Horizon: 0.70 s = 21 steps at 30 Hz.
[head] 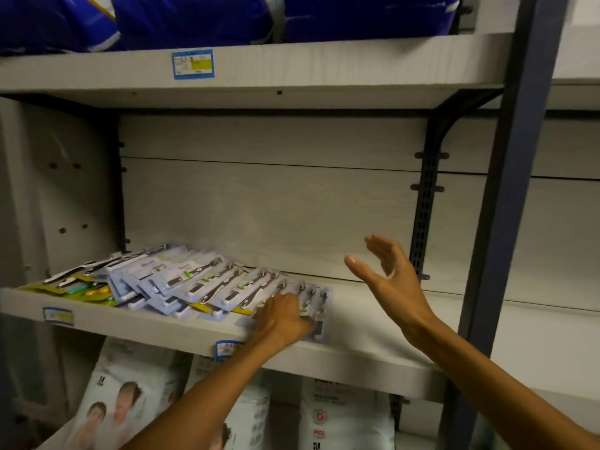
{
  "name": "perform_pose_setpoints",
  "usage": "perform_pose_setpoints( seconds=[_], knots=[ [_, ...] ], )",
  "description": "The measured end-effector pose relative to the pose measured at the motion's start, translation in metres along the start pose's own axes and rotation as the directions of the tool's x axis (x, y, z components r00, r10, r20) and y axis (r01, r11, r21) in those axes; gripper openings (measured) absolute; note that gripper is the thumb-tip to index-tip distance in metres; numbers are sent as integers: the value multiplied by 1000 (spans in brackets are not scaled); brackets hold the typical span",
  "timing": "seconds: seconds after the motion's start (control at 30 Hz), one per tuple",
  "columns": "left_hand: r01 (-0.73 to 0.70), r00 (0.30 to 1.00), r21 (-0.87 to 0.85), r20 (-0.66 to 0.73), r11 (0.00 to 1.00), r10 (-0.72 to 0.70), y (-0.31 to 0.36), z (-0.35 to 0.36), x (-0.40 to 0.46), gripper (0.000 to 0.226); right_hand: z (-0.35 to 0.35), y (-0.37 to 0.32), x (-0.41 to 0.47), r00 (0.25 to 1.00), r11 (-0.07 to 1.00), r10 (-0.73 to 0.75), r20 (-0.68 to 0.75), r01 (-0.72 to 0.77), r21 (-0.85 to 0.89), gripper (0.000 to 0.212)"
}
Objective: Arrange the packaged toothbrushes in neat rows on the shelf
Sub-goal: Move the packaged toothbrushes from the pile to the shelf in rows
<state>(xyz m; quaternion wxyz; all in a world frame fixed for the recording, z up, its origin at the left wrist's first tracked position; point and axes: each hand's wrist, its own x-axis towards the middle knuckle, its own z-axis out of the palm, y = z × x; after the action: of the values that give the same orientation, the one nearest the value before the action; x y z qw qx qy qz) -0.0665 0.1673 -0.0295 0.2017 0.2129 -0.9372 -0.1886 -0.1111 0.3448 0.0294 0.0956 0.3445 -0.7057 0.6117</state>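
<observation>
Left hand [281, 319] presses flat, fingers spread, on pale-blue carded toothbrush packs [207, 282] (overlapping) on the grey shelf [363, 358]; right hand [394, 280] hovers, fingers loose, holding nothing.

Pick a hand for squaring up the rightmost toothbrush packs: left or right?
Left. The left hand already lies flat on the rightmost toothbrush packs at the shelf front edge. The right hand hovers open above bare shelf, touching nothing.
</observation>
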Motion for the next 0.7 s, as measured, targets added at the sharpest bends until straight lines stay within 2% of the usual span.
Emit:
perform_pose_setpoints(
  seconds=[0.07, 0.23, 0.4, 0.53, 0.63, 0.7],
  knots=[
    [23, 1000, -63, -4, 998, -23, -3, -2, 1, 28, 0, 5, -1, 997, 996, 81, -19, -80, 39, 80],
    [86, 996, -316, -3, 945, -92, -9, -10, 4, 48, 3, 14, 3, 969, 967, 248, -16, -246, 71, 68],
    [112, 993, -466, 17, 878, -118, -4, -17, 6, 47, 10, 14, 6, 954, 952, 297, 31, -299, 73, 67],
    [113, 987, -608, -21, 786, -158, 4, -21, 9, 47, 13, 16, 10, 940, 941, 331, 87, -335, 37, 66],
    [14, 982, -648, -134, 762, -132, 13, -22, 8, 35, 15, 20, 15, 910, 910, 393, 128, -406, 91, 69],
    [-87, 961, -581, -262, 809, -85, 21, -22, 2, 29, 16, 20, 18, 887, 880, 417, 199, -448, 154, 72]
  ],
)
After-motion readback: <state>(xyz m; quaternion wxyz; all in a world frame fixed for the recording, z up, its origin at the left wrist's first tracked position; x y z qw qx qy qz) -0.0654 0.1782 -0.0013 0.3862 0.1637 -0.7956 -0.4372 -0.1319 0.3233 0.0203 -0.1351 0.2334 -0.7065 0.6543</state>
